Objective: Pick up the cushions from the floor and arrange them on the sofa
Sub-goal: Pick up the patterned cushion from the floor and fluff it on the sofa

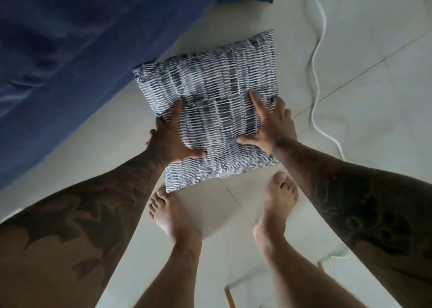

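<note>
Cushion (217,111), square, soft fabric, printed with rows of short blue-grey dashes on white, was located in the middle of the head view, just beside the front edge of the dark blue fabric-covered sofa (70,57) that filled the upper left. The cushion was tilted, with one corner pointing toward the sofa and the nearest corner above the toes of the left bare foot (168,212). Whether its far edge was touching the pale tiled floor (362,85) or was apart from it could not be determined.

Left hand (171,137) gripped the left edge of the cushion. Its thumb was pressed onto the upper face, one finger lay along the edge, and the remaining fingers were wrapped under the fabric and hidden. The hand was closed around the cushion edge.

Right hand (273,125) gripped the right edge. Its forefinger was extended flat on the upper face, the thumb was spread across the face toward the centre, and the other fingers curled over the edge. The fabric was dented beneath both thumbs.

Both forearms were bare and tattooed. The right bare foot (278,200) stood on the floor just below the cushion's near edge.

A white cable (318,57) lay in loose curves on the floor to the right of the cushion, apart from it. A white seat with light wooden legs (268,272) was visible beneath the person's legs.
</note>
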